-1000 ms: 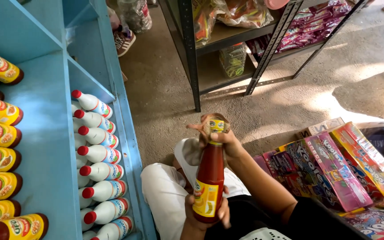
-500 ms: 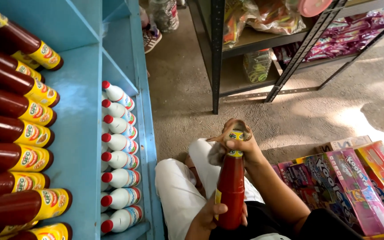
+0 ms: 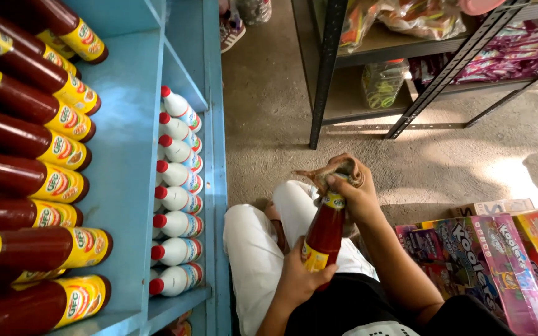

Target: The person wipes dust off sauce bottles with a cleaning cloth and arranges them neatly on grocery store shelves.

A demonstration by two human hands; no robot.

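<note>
1. Red sauce bottle (image 3: 324, 235) is held over the lap, above the white trousers (image 3: 253, 249); long axis runs near upright, tilted slightly, cap end up and away from the body, base end down toward the torso.
2. Left hand (image 3: 300, 281) is wrapped around the lower body of the bottle, fingers curled over the yellow label; a closed, full grip, not spread; it carries the weight.
3. Right hand (image 3: 353, 186) sits on top, fingers closed over the cap and neck with a brown cloth (image 3: 319, 177) bunched under them; cap itself is hidden, so I cannot tell whether it is pinched or just covered.
4. Key relation: both hands lie on one axis, left low, right high; right is the nearer hand to the cap end, left to the base; bottle lies between them, touching both.
5. Blue shelf unit (image 3: 126, 186) stands just to the person's left; upper bay holds matching red bottles (image 3: 26, 174) lying on their sides, yellow labels outward; lower bay holds a row of white bottles with red caps (image 3: 175, 205).
6. Left hand is the nearer one to that shelf; the held bottle is apart from it.
7. Colourful cartons (image 3: 487, 261) sit on the concrete floor (image 3: 269, 93) to the right; dark metal rack (image 3: 328, 74) beyond, well apart.
</note>
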